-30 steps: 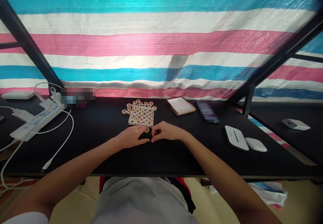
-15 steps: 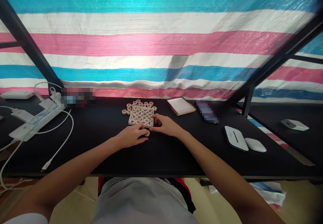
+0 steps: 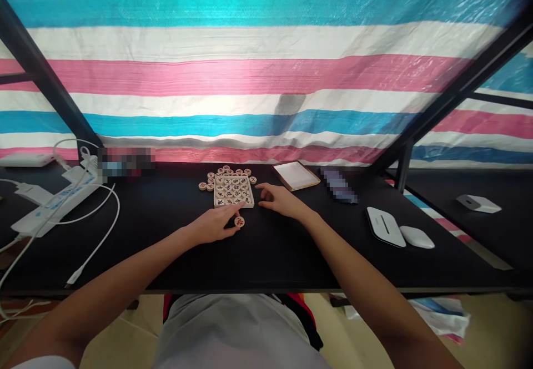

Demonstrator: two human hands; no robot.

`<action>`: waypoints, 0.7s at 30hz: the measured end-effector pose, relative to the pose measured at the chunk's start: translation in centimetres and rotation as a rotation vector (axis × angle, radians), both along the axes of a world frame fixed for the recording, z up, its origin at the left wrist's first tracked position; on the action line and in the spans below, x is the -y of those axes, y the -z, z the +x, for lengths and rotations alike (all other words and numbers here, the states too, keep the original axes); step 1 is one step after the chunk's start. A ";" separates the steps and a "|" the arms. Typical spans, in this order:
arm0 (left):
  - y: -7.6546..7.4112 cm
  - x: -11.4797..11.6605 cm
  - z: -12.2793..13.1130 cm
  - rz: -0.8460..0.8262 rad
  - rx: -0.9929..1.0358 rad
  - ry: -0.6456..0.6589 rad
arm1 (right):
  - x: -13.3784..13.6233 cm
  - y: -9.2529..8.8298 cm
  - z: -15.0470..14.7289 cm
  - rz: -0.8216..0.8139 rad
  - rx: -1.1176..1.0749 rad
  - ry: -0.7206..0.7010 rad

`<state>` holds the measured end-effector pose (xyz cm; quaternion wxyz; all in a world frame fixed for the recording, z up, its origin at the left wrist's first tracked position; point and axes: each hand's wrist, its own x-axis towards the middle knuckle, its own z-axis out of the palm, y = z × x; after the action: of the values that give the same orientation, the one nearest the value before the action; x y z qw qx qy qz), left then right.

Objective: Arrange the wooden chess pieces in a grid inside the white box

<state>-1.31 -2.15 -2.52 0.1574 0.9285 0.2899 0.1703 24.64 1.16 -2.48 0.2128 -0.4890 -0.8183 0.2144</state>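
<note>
A white square box (image 3: 251, 205) holds rows of round xiangqi pieces (image 3: 229, 193), most with dark characters and at least one with a red character. My left hand (image 3: 213, 225) is open in front of it, its index finger stretched along the box's front wall. Between that finger and the thumb, a loose xiangqi piece (image 3: 239, 222) with a red character lies on the desk by the fingertips. My right hand (image 3: 280, 200) is open just right of the box, fingers loosely bent and apart from it.
Several red-marked pieces (image 3: 210, 175) lie behind and beside the box on the black desk (image 3: 266, 263). A shallow lid (image 3: 308, 185) and a blurred phone-like item (image 3: 339, 185) are to the right, then a white trackpad (image 3: 385, 226) and mouse (image 3: 417, 237). A power strip (image 3: 54, 205) with cables sits left.
My right hand has drawn back to the right, off the box. The box now sits straighter, and my left fingers have uncovered more of the loose piece.
</note>
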 end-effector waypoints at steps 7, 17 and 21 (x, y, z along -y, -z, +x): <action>0.2 0.0 0.0 0.015 0.052 0.071 | -0.4 0.8 -0.1 0.092 0.092 0.008; 0.2 -0.5 -0.3 0.108 -0.001 0.159 | 0.2 0.4 -0.7 0.103 0.138 -0.056; 0.1 -0.4 -0.3 0.121 -0.016 0.130 | 0.2 0.3 -0.7 0.100 0.138 -0.051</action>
<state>-1.58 -1.78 -2.63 0.1095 0.9546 0.2193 0.1695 23.92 0.98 -2.82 0.1745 -0.4705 -0.8529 0.1442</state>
